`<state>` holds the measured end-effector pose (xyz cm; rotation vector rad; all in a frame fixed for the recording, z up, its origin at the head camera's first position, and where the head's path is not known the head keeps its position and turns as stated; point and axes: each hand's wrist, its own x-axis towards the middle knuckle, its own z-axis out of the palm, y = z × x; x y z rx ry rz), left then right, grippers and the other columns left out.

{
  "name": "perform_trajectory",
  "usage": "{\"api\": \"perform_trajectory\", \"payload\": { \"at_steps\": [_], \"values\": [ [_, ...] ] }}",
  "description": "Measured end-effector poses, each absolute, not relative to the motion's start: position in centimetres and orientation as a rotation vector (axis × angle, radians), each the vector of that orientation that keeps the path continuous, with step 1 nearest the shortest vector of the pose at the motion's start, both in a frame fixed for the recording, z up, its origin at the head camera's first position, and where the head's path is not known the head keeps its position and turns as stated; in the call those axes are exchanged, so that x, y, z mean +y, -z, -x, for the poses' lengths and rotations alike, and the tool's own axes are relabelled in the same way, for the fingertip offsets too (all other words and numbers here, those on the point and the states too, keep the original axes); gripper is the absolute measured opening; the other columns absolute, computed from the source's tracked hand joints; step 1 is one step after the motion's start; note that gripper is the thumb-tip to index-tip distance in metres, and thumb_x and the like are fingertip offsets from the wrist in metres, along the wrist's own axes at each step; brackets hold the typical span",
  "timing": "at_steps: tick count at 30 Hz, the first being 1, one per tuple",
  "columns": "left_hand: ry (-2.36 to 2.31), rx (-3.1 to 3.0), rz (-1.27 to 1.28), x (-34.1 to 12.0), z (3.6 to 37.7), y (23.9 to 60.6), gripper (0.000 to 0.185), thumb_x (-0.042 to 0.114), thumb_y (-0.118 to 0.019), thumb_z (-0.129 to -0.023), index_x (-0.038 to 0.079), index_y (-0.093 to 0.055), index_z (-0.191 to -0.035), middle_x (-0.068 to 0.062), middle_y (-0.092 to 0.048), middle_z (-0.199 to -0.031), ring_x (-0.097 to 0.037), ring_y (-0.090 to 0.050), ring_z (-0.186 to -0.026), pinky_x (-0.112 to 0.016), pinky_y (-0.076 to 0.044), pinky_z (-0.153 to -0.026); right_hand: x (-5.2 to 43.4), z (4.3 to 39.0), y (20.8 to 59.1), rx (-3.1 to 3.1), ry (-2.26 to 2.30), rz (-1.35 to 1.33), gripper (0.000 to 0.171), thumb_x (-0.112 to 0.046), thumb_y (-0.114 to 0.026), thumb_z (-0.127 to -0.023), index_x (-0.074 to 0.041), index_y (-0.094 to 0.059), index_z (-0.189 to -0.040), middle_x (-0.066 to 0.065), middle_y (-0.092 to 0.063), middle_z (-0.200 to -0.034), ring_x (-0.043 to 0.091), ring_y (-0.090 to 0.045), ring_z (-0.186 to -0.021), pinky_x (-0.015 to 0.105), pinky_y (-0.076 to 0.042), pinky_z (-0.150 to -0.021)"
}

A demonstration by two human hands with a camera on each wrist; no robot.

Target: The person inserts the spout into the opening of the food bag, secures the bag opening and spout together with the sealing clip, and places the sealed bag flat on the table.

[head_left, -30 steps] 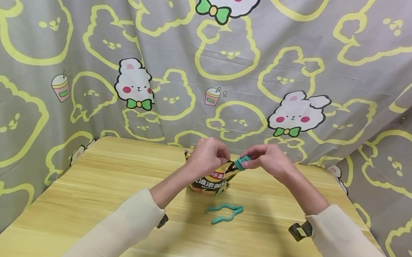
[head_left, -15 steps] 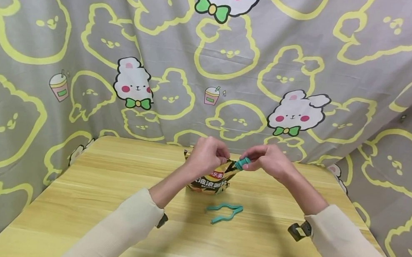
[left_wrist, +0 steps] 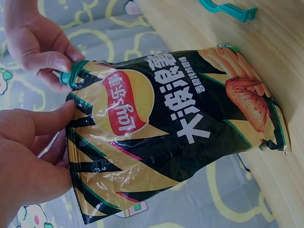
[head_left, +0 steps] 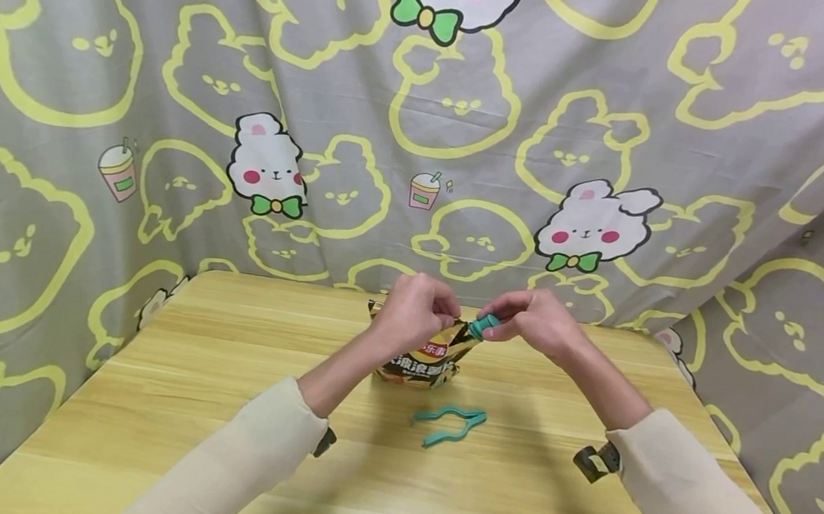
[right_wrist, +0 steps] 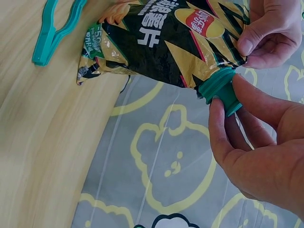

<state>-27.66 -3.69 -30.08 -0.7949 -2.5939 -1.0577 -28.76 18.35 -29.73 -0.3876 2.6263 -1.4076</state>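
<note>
A black and gold bag of potato chips [left_wrist: 161,159] stands on the table, its sealed top edge uppermost. My left hand [head_left: 407,315] pinches that top edge between thumb and fingers, as the left wrist view shows up close. At the bag's top corner sits a teal ribbed spout-like piece [right_wrist: 219,90], with bag film running into its wider ringed end. The thumb and fingers of my right hand [right_wrist: 266,137] grip its outer end. In front of the bag, a teal hinged clip [head_left: 474,419] lies spread apart on the table.
The light wood table [head_left: 215,404] reaches back to a grey curtain [head_left: 353,100] with yellow and white cartoon animals. Dark straps [head_left: 597,461] show at both sleeve cuffs. The clip lies between the two forearms, nearer than the bag.
My right hand has shifted very slightly left, toward the bag, its fingers still on the teal piece. The left hand, bag and clip have kept their places.
</note>
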Motion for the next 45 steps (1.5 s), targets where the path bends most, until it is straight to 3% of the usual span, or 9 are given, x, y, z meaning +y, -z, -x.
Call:
{"api": "perform_trajectory", "payload": {
  "at_steps": [10, 14, 25, 33, 45],
  "values": [
    [1.059, -2.610, 0.774, -3.70, 27.64, 30.00, 0.008, 0.000, -0.075, -0.088, 0.007, -0.079, -0.086, -0.003, -0.076, -0.081, -0.012, -0.070, -0.072, -0.021, -0.056, -0.065, 18.06, 28.65, 30.13, 2.628, 1.443, 0.380, 0.021, -0.008, -0.079, -0.086, -0.003, -0.076, -0.106, 0.014, -0.076, -0.099, 0.019, -0.070, -0.086, 0.037, -0.053, -0.090],
    [1.062, -2.612, 0.768, -3.69, 27.70, 29.97, 0.008, 0.000, -0.075, -0.088, 0.006, -0.079, -0.086, -0.004, -0.076, -0.081, -0.012, -0.070, -0.072, -0.021, -0.056, -0.065, 17.99, 28.53, 30.24, 2.645, 1.433, 0.363, 0.022, -0.010, -0.080, -0.085, -0.004, -0.076, -0.107, 0.010, -0.076, -0.095, 0.019, -0.070, -0.086, 0.041, -0.051, -0.093],
    [1.056, -2.603, 0.773, -3.63, 27.96, 30.05, 0.008, 0.000, -0.076, -0.088, 0.007, -0.079, -0.085, -0.003, -0.076, -0.079, -0.011, -0.069, -0.071, -0.020, -0.056, -0.064, 17.93, 28.62, 30.49, 2.658, 1.412, 0.352, 0.022, -0.007, -0.080, -0.084, -0.005, -0.077, -0.106, 0.005, -0.077, -0.095, 0.018, -0.070, -0.086, 0.037, -0.054, -0.090],
    [1.053, -2.612, 0.767, -3.54, 27.96, 30.00, 0.008, 0.001, -0.075, -0.088, 0.007, -0.079, -0.085, -0.003, -0.076, -0.080, -0.011, -0.069, -0.071, -0.020, -0.056, -0.065, 17.64, 28.63, 30.45, 2.706, 1.381, 0.401, 0.023, -0.008, -0.082, -0.083, -0.002, -0.077, -0.105, 0.010, -0.077, -0.094, 0.016, -0.069, -0.083, 0.030, -0.054, -0.082],
    [1.061, -2.618, 0.759, -3.43, 27.90, 30.01, 0.009, 0.000, -0.075, -0.088, 0.007, -0.079, -0.085, -0.002, -0.076, -0.080, -0.011, -0.069, -0.072, -0.021, -0.056, -0.066, 17.44, 28.58, 30.55, 2.737, 1.339, 0.399, 0.022, -0.010, -0.083, -0.083, -0.003, -0.077, -0.103, 0.014, -0.076, -0.096, 0.017, -0.071, -0.082, 0.038, -0.056, -0.085]
  ]
}}
